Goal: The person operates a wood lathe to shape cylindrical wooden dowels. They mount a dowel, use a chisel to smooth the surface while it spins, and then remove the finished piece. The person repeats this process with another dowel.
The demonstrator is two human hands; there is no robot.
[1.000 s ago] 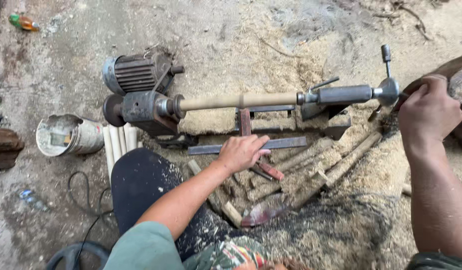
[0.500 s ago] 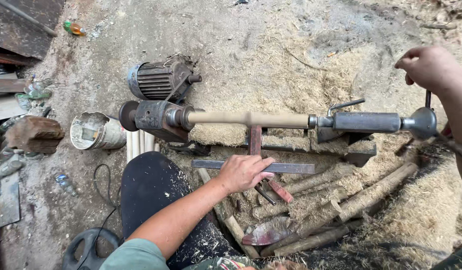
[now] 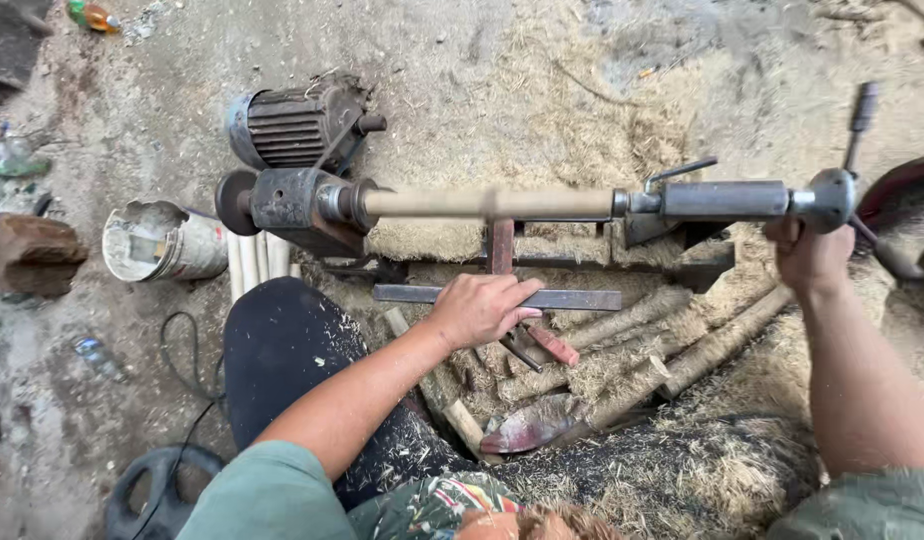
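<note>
Nearest the camera: green sleeve, patterned cloth, dark trousers dusted w/ sawdust over the bent knee. Beside the knee, a black cable (image 3: pixel 187 365) curls across the dirt floor.

Left hand (image 3: pixel 479 308) lies palm-down on the flat steel bar (image 3: pixel 502 297) of the tool rest, fingers together, curled over its front edge. Under and right of it, rough wooden sticks (image 3: pixel 672 345) lie in a heap amid pale shavings, plus a reddish chisel handle (image 3: pixel 552 344).

Right hand (image 3: pixel 808 256) is at the tailstock (image 3: pixel 727 200) end, fingers wrapped round the metal crank knob (image 3: pixel 830 199); exact clamp partly hidden behind the hand.

Wooden dowel (image 3: pixel 487 203), pale, round, smooth, sits horizontal between the headstock (image 3: pixel 287 198) at left and tailstock at right, just above the steel bar.

Behind the headstock: grey finned electric motor (image 3: pixel 292 125). Left of it, a white bucket (image 3: pixel 165 241) on its side, crusted w/ grey residue inside. A few pale turned rods (image 3: pixel 252 262) rest betw. bucket and knee.

Far top-left: a plastic bottle (image 3: pixel 94 16), green-orange, lying on the dirt; label unreadable.
</note>
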